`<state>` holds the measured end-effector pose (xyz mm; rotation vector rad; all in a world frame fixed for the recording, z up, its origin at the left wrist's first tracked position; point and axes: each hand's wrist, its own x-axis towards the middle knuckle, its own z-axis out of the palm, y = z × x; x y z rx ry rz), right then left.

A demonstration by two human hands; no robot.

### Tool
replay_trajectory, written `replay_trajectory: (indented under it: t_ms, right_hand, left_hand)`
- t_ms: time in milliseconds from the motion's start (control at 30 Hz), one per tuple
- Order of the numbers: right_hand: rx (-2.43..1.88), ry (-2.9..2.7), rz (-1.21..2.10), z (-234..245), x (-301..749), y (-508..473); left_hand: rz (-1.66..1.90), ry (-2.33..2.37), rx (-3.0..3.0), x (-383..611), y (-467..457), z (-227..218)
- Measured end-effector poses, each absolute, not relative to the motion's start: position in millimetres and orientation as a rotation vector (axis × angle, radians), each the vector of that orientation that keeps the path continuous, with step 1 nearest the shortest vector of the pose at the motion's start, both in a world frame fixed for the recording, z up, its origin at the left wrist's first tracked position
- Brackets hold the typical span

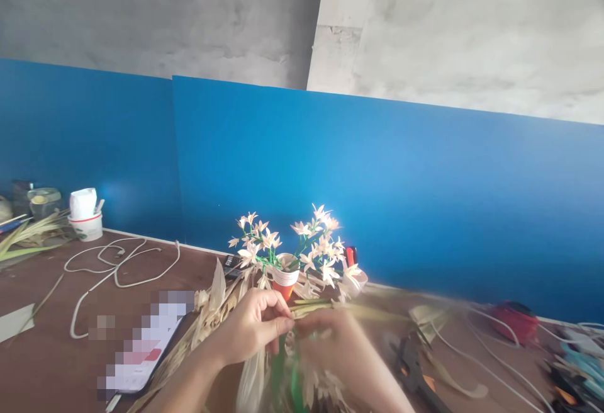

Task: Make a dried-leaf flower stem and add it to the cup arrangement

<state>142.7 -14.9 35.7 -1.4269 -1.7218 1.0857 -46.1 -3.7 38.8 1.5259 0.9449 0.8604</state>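
With thumb and finger together short of the surface [108,303]'s far edge, the left hand [252,325] needs steadiness, though the right hand [333,337] is too blurred to tell its grip.

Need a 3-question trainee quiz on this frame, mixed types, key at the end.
1. True or false: the pale flowers have green stems and stand in front of a blue partition.

2. Which hand shows more blur?
a) left hand
b) right hand
c) both equally

3. Fill in: the phone lies on the table to the ____ of the two hands.

Key: 1 true; 2 b; 3 left.
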Motion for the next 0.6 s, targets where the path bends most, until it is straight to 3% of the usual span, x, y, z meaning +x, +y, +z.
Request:
replay_trajectory:
  t_ms: [233,333,467,600]
  right_hand:
    - [-1.308,-2.058,0.269,31,124,-21]
    - [-1.260,-2.055,0.149,24,124,-21]
    - [-1.244,-2.039,0.266,19,124,-16]
    - [-1.248,-1.869,0.816,21,125,-12]
  left_hand:
    - [0.881,1.039,1.532,-43,-4,37]
    - [0.887,1.035,1.525,-43,-3,36]
    - [0.888,1.001,1.538,-46,-1,34]
    - [0.868,0.934,1.562,-53,0,36]
